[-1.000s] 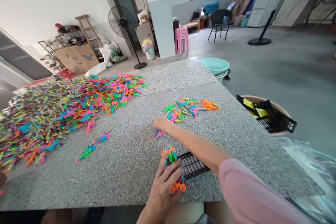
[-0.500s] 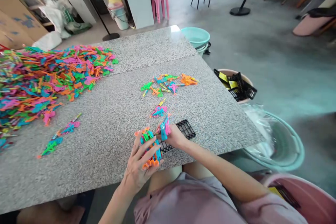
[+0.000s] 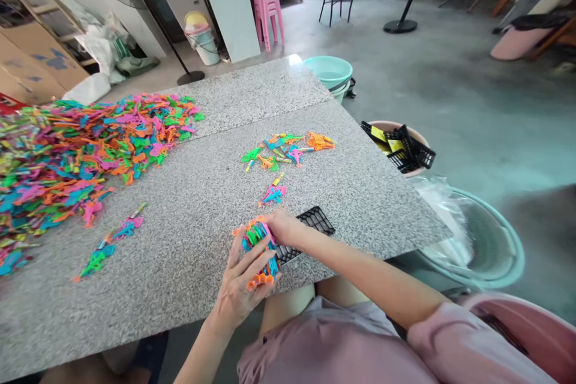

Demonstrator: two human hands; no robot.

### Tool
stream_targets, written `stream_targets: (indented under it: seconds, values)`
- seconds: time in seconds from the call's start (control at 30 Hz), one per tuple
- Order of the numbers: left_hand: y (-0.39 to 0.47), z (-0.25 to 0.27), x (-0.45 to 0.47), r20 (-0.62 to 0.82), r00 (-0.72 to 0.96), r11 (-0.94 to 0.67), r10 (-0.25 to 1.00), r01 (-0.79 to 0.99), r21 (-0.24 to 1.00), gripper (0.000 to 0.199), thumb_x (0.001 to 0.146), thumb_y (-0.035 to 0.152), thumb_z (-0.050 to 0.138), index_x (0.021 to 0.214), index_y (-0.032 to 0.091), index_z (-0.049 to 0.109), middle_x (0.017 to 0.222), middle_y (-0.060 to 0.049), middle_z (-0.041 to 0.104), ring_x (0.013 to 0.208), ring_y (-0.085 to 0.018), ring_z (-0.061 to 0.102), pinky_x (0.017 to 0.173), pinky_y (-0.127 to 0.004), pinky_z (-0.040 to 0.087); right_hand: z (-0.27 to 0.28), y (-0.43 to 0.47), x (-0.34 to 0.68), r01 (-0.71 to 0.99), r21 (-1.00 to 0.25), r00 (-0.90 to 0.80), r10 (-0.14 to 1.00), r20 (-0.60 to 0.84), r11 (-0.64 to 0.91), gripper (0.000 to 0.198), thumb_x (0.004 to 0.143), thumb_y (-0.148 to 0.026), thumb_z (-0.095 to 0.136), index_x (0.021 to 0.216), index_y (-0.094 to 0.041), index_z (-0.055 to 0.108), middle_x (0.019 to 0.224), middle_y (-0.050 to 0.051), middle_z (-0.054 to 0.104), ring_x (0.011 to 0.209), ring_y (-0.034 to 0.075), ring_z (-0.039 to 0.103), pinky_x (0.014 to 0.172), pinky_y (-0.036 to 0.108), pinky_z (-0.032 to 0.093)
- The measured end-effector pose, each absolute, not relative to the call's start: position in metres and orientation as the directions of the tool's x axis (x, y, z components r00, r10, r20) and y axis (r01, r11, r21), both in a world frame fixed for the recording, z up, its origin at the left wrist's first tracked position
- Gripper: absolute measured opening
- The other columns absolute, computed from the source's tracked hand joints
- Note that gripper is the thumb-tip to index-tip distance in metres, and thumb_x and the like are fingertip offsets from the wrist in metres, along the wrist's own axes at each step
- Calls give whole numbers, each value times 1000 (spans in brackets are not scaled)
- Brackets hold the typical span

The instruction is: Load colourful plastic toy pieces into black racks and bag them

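My left hand (image 3: 238,285) is wrapped round a bunch of small bright plastic toys (image 3: 260,257), blue, green and orange, with round orange ends towards me. The bunch sits at the left end of a black plastic lattice basket (image 3: 317,219) near the table's front edge. My right hand (image 3: 284,229) is closed against the top of the bunch, a pink plastic toy at its fingertips, which are partly hidden. Just beyond lie a pink and a blue toy (image 3: 273,193) with a yellow tube. Farther back is a loose cluster of such toys (image 3: 281,153).
A large heap of the same toys (image 3: 103,144) covers the speckled table's (image 3: 202,192) left side, with a few stray toys (image 3: 101,255) nearer. To the right stand a tub of black baskets (image 3: 407,147), a green tub (image 3: 499,240) with clear bags and a pink tub (image 3: 531,327).
My right hand has brought a pink and blue toy down against the bunch. My left hand keeps its hold. The view has tilted up slightly.
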State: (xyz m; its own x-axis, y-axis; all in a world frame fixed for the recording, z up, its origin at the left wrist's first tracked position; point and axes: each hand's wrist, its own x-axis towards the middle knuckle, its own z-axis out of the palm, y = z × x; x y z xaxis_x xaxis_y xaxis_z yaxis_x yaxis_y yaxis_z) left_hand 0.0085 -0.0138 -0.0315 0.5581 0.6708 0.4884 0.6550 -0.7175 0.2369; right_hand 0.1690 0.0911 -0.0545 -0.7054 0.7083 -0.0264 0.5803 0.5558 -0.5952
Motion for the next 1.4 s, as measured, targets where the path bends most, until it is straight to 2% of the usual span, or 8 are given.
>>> stream_targets:
  seconds: [0.13,0.27,0.5,0.6,0.7,0.87,1.17,1.4]
  values:
    - [-15,-26,7,486,556,-714,675,659,237,31,87,21,67,118,18,61,129,-9,66,149,-40,15,113,-72,28,-55,79,163,656,-543,-658,749,-70,525,25,95,-20,49,108,-18,70,88,10,74,81,23,68,70,29,47]
    - [-15,-17,5,396,581,-690,711,685,234,27,87,22,66,113,19,62,128,-7,67,150,-39,14,115,-73,24,-56,110,176,513,-595,-793,607,-53,618,23,85,-9,60,104,-18,70,91,5,73,84,18,68,73,23,48]
    - [-12,-17,1,400,598,-703,695,680,205,24,88,22,65,110,17,62,127,-9,67,140,-34,41,119,-69,20,-46,200,197,709,-96,-703,711,-17,699,27,90,-1,44,98,-10,67,115,17,65,109,25,61,81,31,51]
    - [-11,-16,1,436,579,-710,689,662,241,25,86,21,67,110,17,61,123,-10,69,137,-33,46,119,-67,23,-47,196,214,721,-183,-679,734,12,669,22,91,-2,46,91,-12,65,106,14,67,102,22,63,86,30,49]
    - [-10,-13,2,463,545,-703,699,642,305,25,84,20,70,108,18,62,118,-9,71,137,-33,46,118,-67,26,-55,154,232,765,-516,-396,913,96,386,5,88,-11,57,89,-14,60,91,8,68,86,19,65,80,30,50]
    - [-11,-12,1,423,501,-650,755,655,384,26,82,21,72,107,19,65,119,-8,71,148,-35,24,115,-64,34,-81,37,223,250,-968,-353,930,-105,-14,18,80,-20,64,94,-20,53,80,0,67,63,14,64,58,23,49]
    - [-18,-14,5,413,477,-598,776,763,243,32,87,28,68,118,24,63,121,-3,71,147,-37,24,117,-63,16,-74,10,190,636,-712,-491,868,-77,297,15,77,-13,62,89,-17,56,82,5,68,73,18,64,64,24,42]
    - [-20,2,11,297,491,-560,819,797,226,52,91,30,63,141,29,49,126,-1,69,119,-29,54,93,-41,36,-54,3,179,718,-583,-573,798,-185,380,28,85,-13,55,112,-9,55,99,16,70,83,23,67,69,30,44]
